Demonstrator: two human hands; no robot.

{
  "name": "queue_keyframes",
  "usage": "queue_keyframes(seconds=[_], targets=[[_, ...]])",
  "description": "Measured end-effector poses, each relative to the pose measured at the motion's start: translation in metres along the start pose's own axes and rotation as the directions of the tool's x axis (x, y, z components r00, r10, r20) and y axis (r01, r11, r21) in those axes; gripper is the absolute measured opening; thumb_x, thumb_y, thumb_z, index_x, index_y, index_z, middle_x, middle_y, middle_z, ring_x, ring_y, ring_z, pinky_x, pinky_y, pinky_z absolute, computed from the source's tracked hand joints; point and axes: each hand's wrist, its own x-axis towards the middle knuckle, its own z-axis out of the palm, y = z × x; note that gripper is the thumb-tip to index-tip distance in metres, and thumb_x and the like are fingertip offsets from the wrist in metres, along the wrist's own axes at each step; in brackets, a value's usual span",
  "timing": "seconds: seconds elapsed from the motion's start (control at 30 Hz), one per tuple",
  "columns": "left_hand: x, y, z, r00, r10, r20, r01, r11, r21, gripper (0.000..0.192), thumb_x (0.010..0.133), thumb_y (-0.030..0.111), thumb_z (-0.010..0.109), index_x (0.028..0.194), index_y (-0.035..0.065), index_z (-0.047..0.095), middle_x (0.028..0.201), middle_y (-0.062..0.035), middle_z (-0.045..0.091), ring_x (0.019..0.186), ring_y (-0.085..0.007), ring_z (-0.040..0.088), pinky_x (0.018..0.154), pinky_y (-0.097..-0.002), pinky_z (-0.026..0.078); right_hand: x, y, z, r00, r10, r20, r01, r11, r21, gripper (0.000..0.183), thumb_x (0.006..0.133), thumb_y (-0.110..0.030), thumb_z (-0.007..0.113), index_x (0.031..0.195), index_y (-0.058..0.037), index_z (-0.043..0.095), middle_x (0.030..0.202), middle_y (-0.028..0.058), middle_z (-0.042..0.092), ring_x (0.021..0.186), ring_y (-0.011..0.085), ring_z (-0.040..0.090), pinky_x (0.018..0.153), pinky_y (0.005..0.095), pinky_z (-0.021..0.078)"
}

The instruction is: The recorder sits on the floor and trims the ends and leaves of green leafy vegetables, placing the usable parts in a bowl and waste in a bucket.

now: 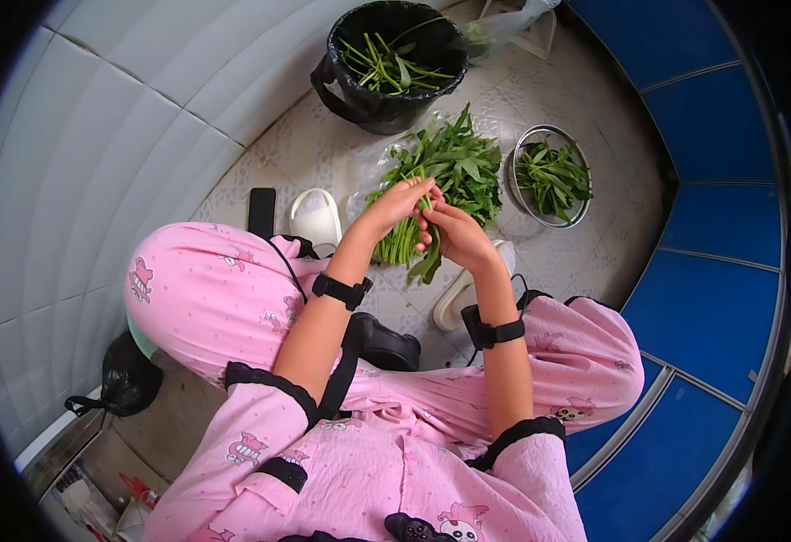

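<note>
My left hand [396, 204] and my right hand [462, 237] meet in front of me, both gripping one green leafy stalk [428, 263]. Its leaves hang down below my right fingers; part of the stem is hidden between the fingertips. Right under my hands lies a large bunch of leafy greens [459, 162], resembling water spinach, with cut stems towards me and leaves pointing away. Clear plastic [378, 166] shows beneath the bunch. To its right, a round metal-rimmed basin [516, 190] holds picked leaves.
A black-lined bucket [392, 112] with loose stems stands beyond the bunch. A phone [262, 211] lies on the tiled floor by the left slipper [315, 217]. Blue cabinet doors [714, 217] run along the right, a tiled wall [117, 149] along the left. A tied black bag [131, 372] sits lower left.
</note>
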Motion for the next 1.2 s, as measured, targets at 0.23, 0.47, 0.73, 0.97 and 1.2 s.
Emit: queue_keyframes(seconds=[0.23, 0.47, 0.73, 0.97, 1.2], targets=[[-0.007, 0.012, 0.000, 0.962, -0.193, 0.192, 0.224, 0.962, -0.153, 0.053, 0.094, 0.048, 0.040, 0.120, 0.0017, 0.047, 0.090, -0.0027, 0.058, 0.077, -0.0137, 0.061, 0.066, -0.0267, 0.049, 0.010, -0.002, -0.025, 0.934, -0.181, -0.308, 0.307, 0.848, 0.433, 0.020, 0.097, -0.013, 0.036, 0.102, 0.0036, 0.046, 0.106, 0.0160, 0.055, 0.099, 0.0287, 0.059, 0.087, 0.0411, 0.0511], [-0.011, 0.020, 0.009, 0.875, -0.031, 0.484, 0.278, 0.850, -0.448, 0.042, 0.099, 0.020, 0.033, 0.129, -0.0095, 0.034, 0.123, -0.0230, 0.050, 0.110, -0.0359, 0.055, 0.091, -0.0389, 0.050, 0.005, -0.011, -0.059, 0.819, -0.292, -0.493, 0.543, 0.669, 0.507, 0.023, 0.099, -0.013, 0.032, 0.102, 0.0031, 0.048, 0.119, 0.0203, 0.051, 0.118, 0.0329, 0.047, 0.105, 0.0471, 0.0374], [-0.006, 0.010, 0.004, 0.883, -0.052, 0.466, 0.196, 0.944, -0.265, 0.035, 0.095, 0.007, 0.039, 0.124, -0.0127, 0.040, 0.118, -0.0222, 0.054, 0.100, -0.0319, 0.061, 0.084, -0.0343, 0.054, 0.001, -0.015, -0.074, 0.813, -0.361, -0.456, 0.574, 0.623, 0.531, 0.019, 0.098, -0.016, 0.038, 0.104, -0.0007, 0.049, 0.080, 0.0030, 0.048, 0.067, 0.0138, 0.044, 0.070, 0.0278, 0.0448], [0.000, -0.002, 0.003, 0.922, -0.125, 0.366, 0.209, 0.958, -0.198, 0.034, 0.092, 0.004, 0.043, 0.121, -0.0136, 0.043, 0.111, -0.0239, 0.059, 0.095, -0.0293, 0.064, 0.080, -0.0314, 0.055, -0.009, -0.070, -0.095, 0.635, -0.517, -0.574, 0.674, 0.734, 0.084, 0.016, 0.098, -0.019, 0.039, 0.105, -0.0085, 0.050, 0.073, -0.0020, 0.042, 0.058, 0.0097, 0.034, 0.052, 0.0250, 0.0306], [0.014, -0.007, -0.006, 0.994, -0.105, 0.032, 0.109, 0.971, -0.212, 0.033, 0.096, 0.022, 0.040, 0.119, 0.0018, 0.051, 0.114, -0.0129, 0.060, 0.099, -0.0206, 0.061, 0.082, -0.0305, 0.050, -0.022, -0.151, -0.184, 0.351, -0.934, -0.064, -0.027, 0.058, -0.998, 0.018, 0.094, -0.019, 0.045, 0.101, -0.0047, 0.054, 0.082, 0.0108, 0.057, 0.081, 0.0284, 0.057, 0.071, 0.0352, 0.0433]])
